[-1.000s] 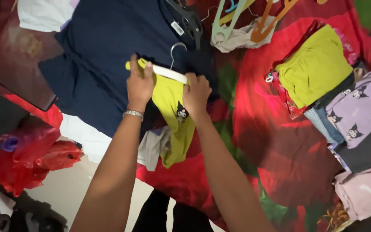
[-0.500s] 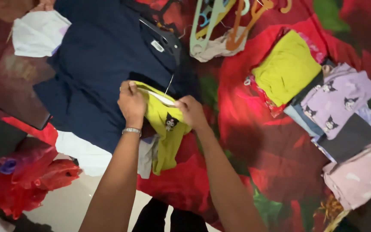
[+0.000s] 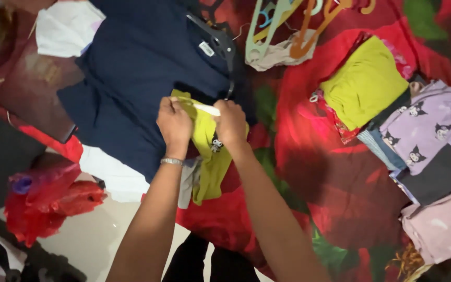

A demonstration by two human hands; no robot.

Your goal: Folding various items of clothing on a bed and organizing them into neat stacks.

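Nearest: both forearms reach up from the bottom edge, silver bracelet [image 3: 171, 161] on the left wrist. Left hand [image 3: 174, 124] & right hand [image 3: 230, 123] sit close together, fingers curled shut & pinched on the top edge of a small yellow-green garment [image 3: 208, 156], which hangs on a white hanger [image 3: 204, 108]; only a short bit of the hanger bar shows btwn the hands. Garment bunches under the hands, rest trails down twd the person, a small cartoon patch on it near the right wrist. It lies over a navy shirt [image 3: 131, 78] w/ a black hanger [image 3: 220, 42] at its collar, all on a red floral blanket [image 3: 340, 172]. Left: red plastic bag [image 3: 48, 201]. Right: folded clothes stack [image 3: 403, 120]. Far top: loose coloured hangers [image 3: 293, 26].
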